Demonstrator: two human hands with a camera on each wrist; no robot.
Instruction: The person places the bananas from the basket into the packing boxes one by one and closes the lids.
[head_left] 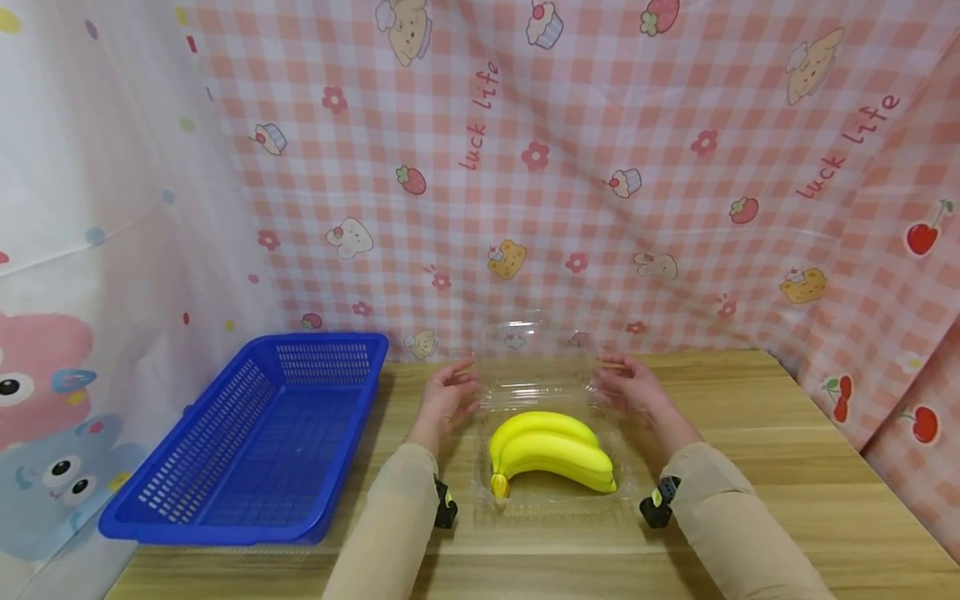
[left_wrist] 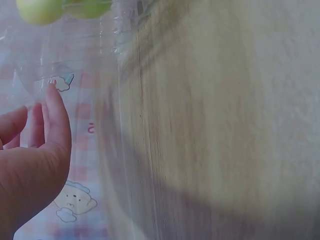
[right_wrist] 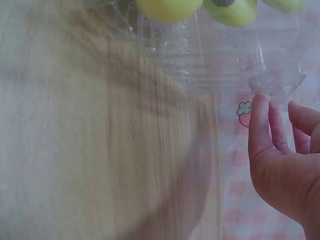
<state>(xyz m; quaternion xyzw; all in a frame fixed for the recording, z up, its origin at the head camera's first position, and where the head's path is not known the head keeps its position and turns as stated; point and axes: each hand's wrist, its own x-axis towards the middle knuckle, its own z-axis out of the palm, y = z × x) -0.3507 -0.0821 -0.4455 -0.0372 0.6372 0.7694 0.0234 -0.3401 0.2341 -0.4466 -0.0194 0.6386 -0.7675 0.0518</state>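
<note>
A clear plastic clamshell box (head_left: 553, 506) lies on the table with its hinged lid (head_left: 536, 354) raised at the back. Inside its base rests a bunch of yellow bananas (head_left: 551, 454), stem toward the front left. My left hand (head_left: 447, 396) is at the lid's left side, fingers loosely bent; in the left wrist view its fingertips (left_wrist: 52, 92) are right by the lid's edge. On the lid's other side is my right hand (head_left: 633, 387), its fingertips (right_wrist: 260, 102) right at the plastic in the right wrist view. Neither hand's fingers curl around anything.
A blue plastic basket (head_left: 330, 500) with slotted walls stands to the left on the wooden table (head_left: 757, 500). Behind the table hangs a pink checked curtain (head_left: 450, 217), close behind the raised lid. A white patterned curtain (head_left: 150, 275) hangs along the left side.
</note>
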